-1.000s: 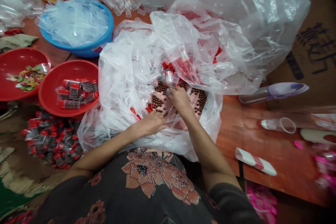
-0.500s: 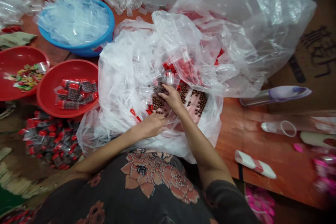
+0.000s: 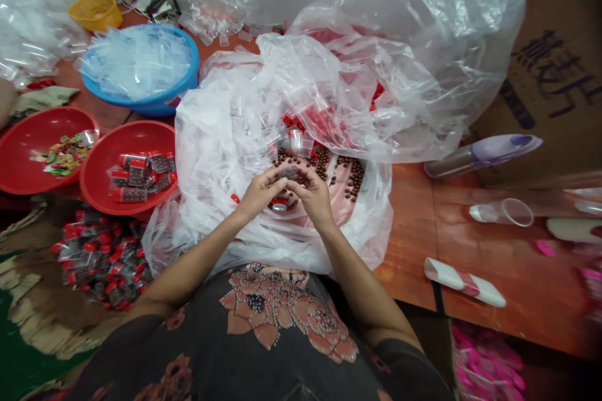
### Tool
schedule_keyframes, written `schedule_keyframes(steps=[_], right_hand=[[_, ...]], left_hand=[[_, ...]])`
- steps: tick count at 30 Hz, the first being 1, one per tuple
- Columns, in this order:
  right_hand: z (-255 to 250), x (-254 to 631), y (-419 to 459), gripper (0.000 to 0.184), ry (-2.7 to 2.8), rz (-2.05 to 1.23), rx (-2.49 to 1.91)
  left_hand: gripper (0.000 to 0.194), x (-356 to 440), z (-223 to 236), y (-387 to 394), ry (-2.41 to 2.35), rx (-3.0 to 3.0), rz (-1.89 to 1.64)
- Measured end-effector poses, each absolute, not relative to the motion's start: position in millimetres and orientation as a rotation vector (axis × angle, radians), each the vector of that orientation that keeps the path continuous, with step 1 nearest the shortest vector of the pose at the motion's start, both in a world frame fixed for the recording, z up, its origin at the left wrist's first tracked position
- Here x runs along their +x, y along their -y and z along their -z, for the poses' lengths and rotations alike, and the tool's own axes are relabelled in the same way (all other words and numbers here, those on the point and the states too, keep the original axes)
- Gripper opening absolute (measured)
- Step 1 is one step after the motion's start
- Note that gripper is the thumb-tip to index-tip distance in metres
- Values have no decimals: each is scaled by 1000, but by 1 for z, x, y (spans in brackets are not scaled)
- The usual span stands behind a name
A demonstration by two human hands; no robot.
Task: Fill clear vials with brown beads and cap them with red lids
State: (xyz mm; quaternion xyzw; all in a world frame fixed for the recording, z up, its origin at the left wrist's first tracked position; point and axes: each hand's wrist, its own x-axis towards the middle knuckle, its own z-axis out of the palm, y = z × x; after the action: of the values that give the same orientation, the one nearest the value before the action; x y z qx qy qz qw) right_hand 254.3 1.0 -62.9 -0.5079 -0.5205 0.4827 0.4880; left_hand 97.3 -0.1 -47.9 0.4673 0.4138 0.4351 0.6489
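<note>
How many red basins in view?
2 red basins: one at far left holding colourful wrapped pieces; one beside it holding bagged red-capped tubes. More could be hidden under the clear plastic sheeting.

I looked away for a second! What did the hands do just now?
The left hand lifted off the brown candies and moved across to meet the right hand. Now both hands pinch a small clear bag between them. The red bowl and blue tub stayed where they were.
</note>
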Motion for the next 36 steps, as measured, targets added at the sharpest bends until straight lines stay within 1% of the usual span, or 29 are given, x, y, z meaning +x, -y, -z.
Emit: schedule_keyframes(steps=[6,9,11,13,17,23,28,32,34,36], right_hand=[[57,269,10,40,1193,-1260,-1246],[67,286,0,38,1246,-1196,-1340],[78,298,-13,36,1358,-1111,-1420],[88,307,-27,36,1514,-945,-1493],[99,312,-57,41,1707,-624,-1647],[99,300,-82,45,1851,-435,-1842],[101,303,-85,37,1941,-434,-1862],[98,312,-76,39,1965,-467,-1860],[94,315,-65,36,1899,-479,-1877],[89,316,-51,29,1752,-570,-1850]], left_hand=[[44,93,39,4,-831,760,-961],[39,87,29,8,-815,706,-969],[37,83,22,9,-815,696,-982],[36,80,19,8,-826,693,-994],[36,75,18,4,-873,745,-1034],[40,68,21,3,-896,843,-1093],[38,66,24,4,-905,832,-1040],[42,69,25,8,-874,799,-1010],[44,71,25,10,-851,782,-998],[43,73,25,12,-832,763,-984]])
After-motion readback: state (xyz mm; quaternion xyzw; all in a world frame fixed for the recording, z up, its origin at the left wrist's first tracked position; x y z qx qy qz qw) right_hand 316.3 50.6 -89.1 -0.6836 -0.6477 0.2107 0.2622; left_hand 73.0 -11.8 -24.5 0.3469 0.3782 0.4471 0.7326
